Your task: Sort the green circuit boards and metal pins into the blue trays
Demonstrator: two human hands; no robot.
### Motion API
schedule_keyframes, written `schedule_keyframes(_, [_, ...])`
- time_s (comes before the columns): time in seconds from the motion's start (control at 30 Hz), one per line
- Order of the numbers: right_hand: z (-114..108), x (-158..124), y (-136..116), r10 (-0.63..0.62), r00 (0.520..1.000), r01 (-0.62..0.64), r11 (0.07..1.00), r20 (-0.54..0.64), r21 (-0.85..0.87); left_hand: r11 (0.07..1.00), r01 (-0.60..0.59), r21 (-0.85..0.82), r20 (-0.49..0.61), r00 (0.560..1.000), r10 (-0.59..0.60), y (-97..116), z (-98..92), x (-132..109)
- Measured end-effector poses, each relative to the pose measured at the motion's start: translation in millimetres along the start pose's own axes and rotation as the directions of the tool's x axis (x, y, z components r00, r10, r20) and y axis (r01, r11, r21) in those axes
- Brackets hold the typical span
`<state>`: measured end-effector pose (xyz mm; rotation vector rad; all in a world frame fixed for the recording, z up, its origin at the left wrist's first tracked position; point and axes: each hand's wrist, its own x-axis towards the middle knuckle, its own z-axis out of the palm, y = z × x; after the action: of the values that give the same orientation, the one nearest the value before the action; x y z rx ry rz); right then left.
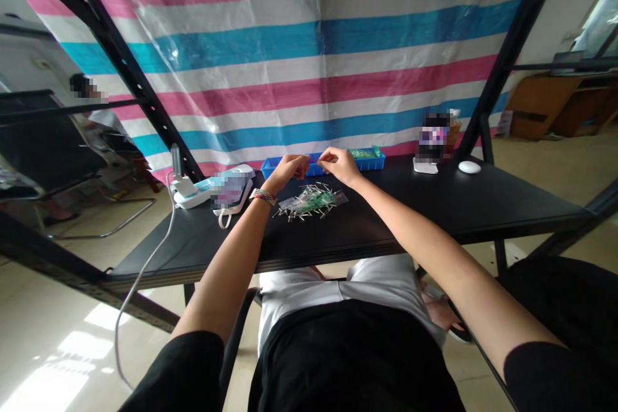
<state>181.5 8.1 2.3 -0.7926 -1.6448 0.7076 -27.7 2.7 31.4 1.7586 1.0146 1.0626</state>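
Observation:
My left hand (291, 169), with a woven bracelet at its wrist, is over the left part of a long blue tray (369, 163) at the back of the table. Its fingers are curled closed; whatever they hold is too small to make out. Facing it, my right hand (339, 165) is above the middle of the tray with thumb and fingers pinched together. Any piece in that pinch is not clear. Between my forearms lies a pile of thin silver pin-like pieces (313, 201) on a clear plastic bag with green on it. Green packets (365, 153) sit in the tray's right end.
Left on the black table (386, 232) are a white power strip (196, 196) with a cable and a blurred pouch-like item (232, 190). A phone on a stand (431, 141), a bottle (454, 132) and a white mouse (469, 167) stand right. Striped sheeting (318, 64) hangs behind; another person sits far left.

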Motion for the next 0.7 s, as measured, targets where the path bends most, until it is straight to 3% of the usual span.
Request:
schedule_keyframes(0.4, [-0.6,-2.1,-3.7,-0.048,0.998,0.047,0.998,-0.040,-0.032,0.991,0.014,-0.130,0.054,0.999,-0.007,-0.1,4.5,-0.9])
schedule_keyframes(0.53, [-0.8,-0.4,-1.4,0.084,0.995,-0.078,0.990,-0.046,0.118,0.995,-0.027,-0.098,0.023,0.999,0.029,1.3,5.5,-2.8])
schedule_keyframes(0.7, [-3.3,0.3,-0.2,0.310,0.951,-0.292,0.891,0.005,0.347,0.996,-0.057,-0.071,-0.009,0.998,0.057,3.0,6.0,-5.0])
